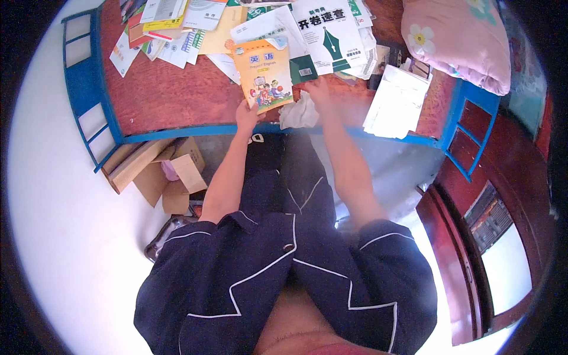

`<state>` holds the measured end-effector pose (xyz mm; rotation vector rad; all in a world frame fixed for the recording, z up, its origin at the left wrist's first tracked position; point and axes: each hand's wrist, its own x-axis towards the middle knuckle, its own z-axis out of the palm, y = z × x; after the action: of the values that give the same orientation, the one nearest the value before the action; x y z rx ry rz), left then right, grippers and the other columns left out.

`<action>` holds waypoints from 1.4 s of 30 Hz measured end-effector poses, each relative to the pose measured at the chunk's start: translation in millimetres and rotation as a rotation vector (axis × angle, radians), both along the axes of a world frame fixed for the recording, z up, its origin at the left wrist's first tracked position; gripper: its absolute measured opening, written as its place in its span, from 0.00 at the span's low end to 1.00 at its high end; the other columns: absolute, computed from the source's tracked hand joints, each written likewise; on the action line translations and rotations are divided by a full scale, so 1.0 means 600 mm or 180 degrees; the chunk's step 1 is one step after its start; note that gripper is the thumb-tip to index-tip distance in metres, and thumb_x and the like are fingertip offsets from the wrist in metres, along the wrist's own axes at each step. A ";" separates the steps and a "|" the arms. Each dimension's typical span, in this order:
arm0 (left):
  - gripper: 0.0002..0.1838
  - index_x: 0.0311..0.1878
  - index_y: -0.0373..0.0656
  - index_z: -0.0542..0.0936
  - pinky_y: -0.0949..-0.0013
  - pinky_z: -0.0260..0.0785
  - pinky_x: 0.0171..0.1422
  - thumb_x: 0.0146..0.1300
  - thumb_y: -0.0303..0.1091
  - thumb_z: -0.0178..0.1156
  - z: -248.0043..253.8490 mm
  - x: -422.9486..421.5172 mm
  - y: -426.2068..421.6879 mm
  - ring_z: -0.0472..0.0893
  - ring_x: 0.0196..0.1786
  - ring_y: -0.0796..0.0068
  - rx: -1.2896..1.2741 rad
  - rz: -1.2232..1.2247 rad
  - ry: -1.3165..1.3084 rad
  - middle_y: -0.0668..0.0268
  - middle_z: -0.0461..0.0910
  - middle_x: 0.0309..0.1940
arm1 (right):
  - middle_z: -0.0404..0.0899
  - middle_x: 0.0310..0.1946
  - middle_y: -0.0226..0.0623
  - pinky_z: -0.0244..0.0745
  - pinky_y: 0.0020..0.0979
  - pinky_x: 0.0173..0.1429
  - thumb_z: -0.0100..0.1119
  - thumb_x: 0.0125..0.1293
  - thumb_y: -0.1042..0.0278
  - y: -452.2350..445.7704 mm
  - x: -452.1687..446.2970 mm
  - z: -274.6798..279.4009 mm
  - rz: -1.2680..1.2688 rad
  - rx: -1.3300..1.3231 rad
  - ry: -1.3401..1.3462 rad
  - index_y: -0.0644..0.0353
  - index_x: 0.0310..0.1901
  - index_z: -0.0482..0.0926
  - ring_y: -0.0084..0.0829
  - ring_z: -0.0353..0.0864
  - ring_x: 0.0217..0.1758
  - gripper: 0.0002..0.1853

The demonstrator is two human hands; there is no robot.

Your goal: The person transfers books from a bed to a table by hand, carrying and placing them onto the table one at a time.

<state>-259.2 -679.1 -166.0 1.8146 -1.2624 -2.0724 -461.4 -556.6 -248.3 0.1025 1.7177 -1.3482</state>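
My left hand (249,117) is closed on the lower left corner of an orange English textbook (260,68), its thumb on the cover. The book's cover faces up, with cartoon children printed on it. Just right of the book, my right hand (318,93) reaches over the bed board by a green booklet (304,71). Its fingers are blurred, and their grip does not show. A crumpled white cloth (299,112) lies between my hands at the board's front edge. Behind the textbook rests a white book with a green pen nib (335,47).
More books and papers (177,35) spread along the back. A stack of white sheets (396,102) lies at the right, below a pink floral quilt (458,41). Blue metal rails (89,89) bound the reddish board (171,97). An opened cardboard box (171,171) stands below.
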 end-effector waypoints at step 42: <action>0.17 0.59 0.38 0.63 0.60 0.77 0.47 0.69 0.29 0.46 0.106 0.345 -0.015 0.79 0.47 0.59 0.0423 0.2065 0.1056 0.55 0.73 0.51 | 0.72 0.45 0.58 0.68 0.47 0.52 0.48 0.59 0.75 -0.073 0.340 0.164 0.2583 0.0608 0.2180 0.66 0.47 0.68 0.57 0.73 0.47 0.14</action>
<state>-52.3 -688.3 -102.6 1.5477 -0.3852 -1.9750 -257.4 -600.6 -150.0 -0.9488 2.0850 -0.6206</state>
